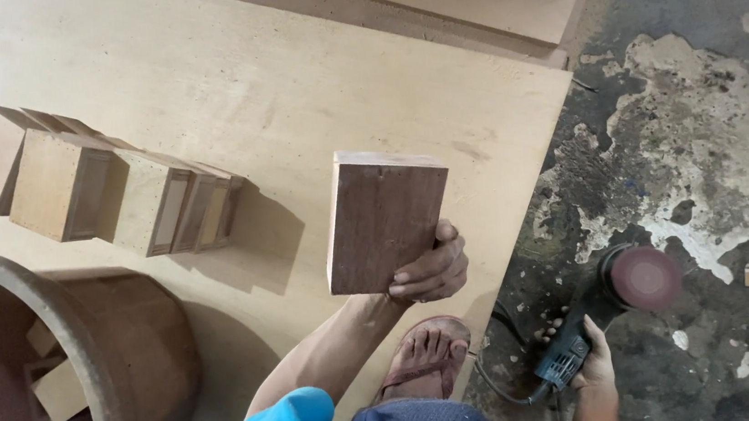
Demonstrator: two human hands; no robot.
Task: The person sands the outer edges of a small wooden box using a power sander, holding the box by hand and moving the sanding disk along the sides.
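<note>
My left hand (431, 274) is closed on the lower right corner of a dark wooden block (384, 219), thumb behind and fingers (418, 277) curled over the edge, and it holds the block upright above the pale plywood counter (290, 90). My right hand (595, 359) is wrapped round the body of a disc sander (616, 297), low over the stained concrete floor (704, 115).

I grip the block by one corner only, so I judge it could twist or drop, and my sandalled foot (425, 357) sits right under it. The sander's cord (505, 381) runs close by that foot and could snag. If the disc meets the block near my fingertips, it could catch them.

Further left, a row of paler blocks (107, 186) lies on the counter, with a brown tub (68, 359) nearer me.
</note>
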